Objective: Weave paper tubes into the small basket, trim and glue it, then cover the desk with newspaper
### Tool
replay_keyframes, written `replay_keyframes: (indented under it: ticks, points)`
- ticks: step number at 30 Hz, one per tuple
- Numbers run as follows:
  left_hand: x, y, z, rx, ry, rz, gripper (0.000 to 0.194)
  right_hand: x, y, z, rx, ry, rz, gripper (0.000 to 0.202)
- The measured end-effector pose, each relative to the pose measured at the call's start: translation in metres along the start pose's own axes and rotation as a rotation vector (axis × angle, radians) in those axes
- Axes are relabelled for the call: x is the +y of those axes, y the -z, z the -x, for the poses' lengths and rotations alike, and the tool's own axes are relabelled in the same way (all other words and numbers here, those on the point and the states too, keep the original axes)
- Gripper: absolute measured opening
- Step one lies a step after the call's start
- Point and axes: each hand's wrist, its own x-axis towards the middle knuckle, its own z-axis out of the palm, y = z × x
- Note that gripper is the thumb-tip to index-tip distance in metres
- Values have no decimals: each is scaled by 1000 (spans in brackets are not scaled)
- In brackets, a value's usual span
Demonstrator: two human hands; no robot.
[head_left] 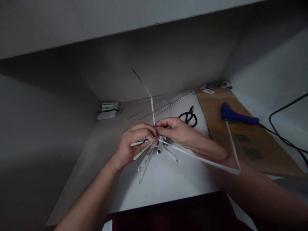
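Observation:
A bundle of rolled paper tubes (146,160) fans out below my fingers, over the white table. My left hand (137,139) is closed on the bundle from the left, near its centre. From the right my right hand (175,131) pinches the same centre, close against the left fingertips. One thin paper strip (152,106) rises from between the hands and bends toward the upper left. A longer paper strip (204,158) runs right across my right forearm, then folds sharply upward. The fingertips partly hide the centre of the bundle.
Black-handled scissors (189,118) lie behind my right hand. Thin paper sticks (168,104) lie along the back. At the right, a blue glue gun (240,116) with a black cord rests on cardboard (255,147). A white and green packet (108,110) is at the back left. Walls surround the table (168,184).

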Motion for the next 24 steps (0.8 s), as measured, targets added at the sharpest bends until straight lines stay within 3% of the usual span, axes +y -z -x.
replay_keyframes:
  ticks: [5,8,12,18,24]
  points:
    - [0,-2,0,83,8,-51,19,-7,2,5,173,52,23,19]
    - [-3,-1,0,123,26,-99,18,-12,2,9,207,102,24,20]
    - [-6,0,2,135,53,-119,15,-13,-2,12,293,274,139,14]
    - [-3,2,1,179,86,-112,14,-7,-5,12,63,295,-199,13]
    - [2,1,-1,279,154,-1,20,-9,-2,9,21,270,-241,12]
